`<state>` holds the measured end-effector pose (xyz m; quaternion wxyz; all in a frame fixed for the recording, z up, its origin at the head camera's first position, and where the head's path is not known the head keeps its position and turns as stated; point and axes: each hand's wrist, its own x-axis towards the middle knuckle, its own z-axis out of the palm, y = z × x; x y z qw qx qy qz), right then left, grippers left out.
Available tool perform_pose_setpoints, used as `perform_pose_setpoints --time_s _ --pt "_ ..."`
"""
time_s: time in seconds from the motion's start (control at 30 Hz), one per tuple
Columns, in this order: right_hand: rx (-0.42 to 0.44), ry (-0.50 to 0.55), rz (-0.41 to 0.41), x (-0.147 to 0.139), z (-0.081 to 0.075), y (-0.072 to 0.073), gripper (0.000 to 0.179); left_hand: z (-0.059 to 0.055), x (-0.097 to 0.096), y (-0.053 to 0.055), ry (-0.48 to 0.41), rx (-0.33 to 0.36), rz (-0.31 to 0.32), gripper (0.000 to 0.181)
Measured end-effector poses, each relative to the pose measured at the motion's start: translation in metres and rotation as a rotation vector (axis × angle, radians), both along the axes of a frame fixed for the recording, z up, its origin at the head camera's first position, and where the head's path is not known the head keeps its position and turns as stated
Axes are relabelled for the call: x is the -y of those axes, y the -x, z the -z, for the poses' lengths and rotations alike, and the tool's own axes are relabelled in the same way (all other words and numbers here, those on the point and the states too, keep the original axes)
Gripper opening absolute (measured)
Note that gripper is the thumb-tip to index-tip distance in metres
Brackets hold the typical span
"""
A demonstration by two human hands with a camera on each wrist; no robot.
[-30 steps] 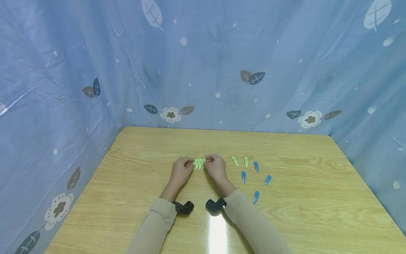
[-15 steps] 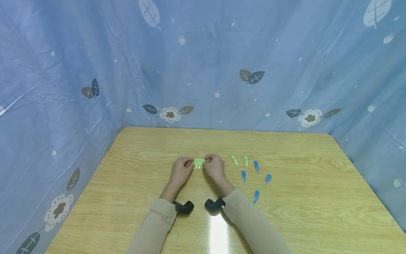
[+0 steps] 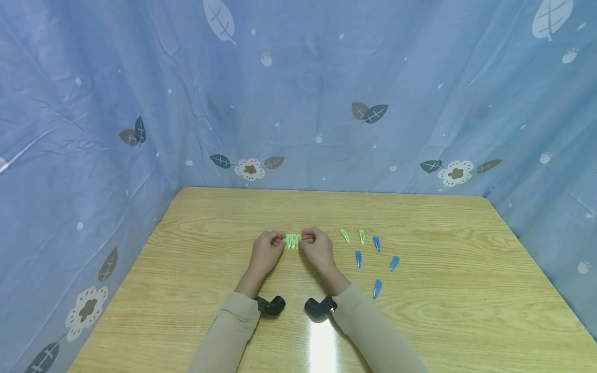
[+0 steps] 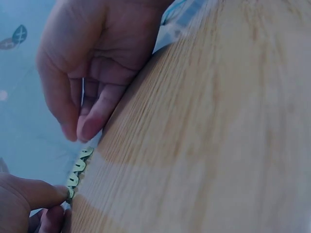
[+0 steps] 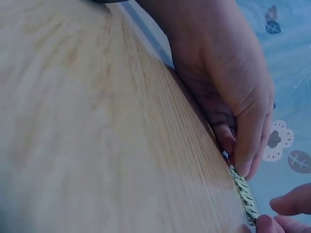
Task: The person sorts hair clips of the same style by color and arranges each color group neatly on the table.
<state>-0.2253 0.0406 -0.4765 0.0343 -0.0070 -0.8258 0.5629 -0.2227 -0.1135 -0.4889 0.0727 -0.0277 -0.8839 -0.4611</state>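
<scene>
Several light green snap hair clips (image 3: 293, 241) lie side by side on the wooden table, forming a short row between the hands. My left hand (image 3: 266, 254) pinches the leftmost clip, its thumb and forefinger at that end of the row. Opposite it, my right hand (image 3: 318, 249) hovers at the right end with thumb and fingertips slightly parted and nothing between them. From the left wrist view, a small gap shows between the right fingertips and the nearest hair clip (image 4: 86, 152). In the right wrist view, the left thumb overlaps the far end of the row (image 5: 245, 194).
Two loose green hair clips (image 3: 361, 237) lie to the right of the right hand. Several blue hair clips (image 3: 358, 259) are scattered nearer and further right. A patterned blue curtain (image 3: 298, 77) hangs behind the table (image 3: 443, 259). Each wrist wears a black camera (image 3: 272, 305).
My right hand has drawn slightly away from the row, to the right and nearer me. The clips in the row sit closer together than a second ago. My left hand stays put.
</scene>
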Motion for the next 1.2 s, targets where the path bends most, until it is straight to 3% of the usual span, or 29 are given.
perform_pose_setpoints --time_s 0.57,0.7,0.9,1.2 --pt "-0.031 0.196 -0.189 -0.015 0.000 -0.016 0.035 -0.001 -0.001 -0.002 -0.013 -0.007 -0.004 0.019" --pt "-0.037 0.232 -0.223 -0.023 -0.011 -0.025 0.039 -0.002 -0.001 -0.003 -0.015 -0.009 -0.007 0.019" --pt "-0.038 0.228 -0.270 -0.043 -0.042 -0.040 0.039 0.000 0.000 -0.002 -0.007 -0.021 -0.006 0.019" --pt "-0.086 0.174 -0.236 -0.094 -0.020 -0.031 0.041 0.001 -0.001 -0.001 -0.009 -0.014 -0.003 0.019"
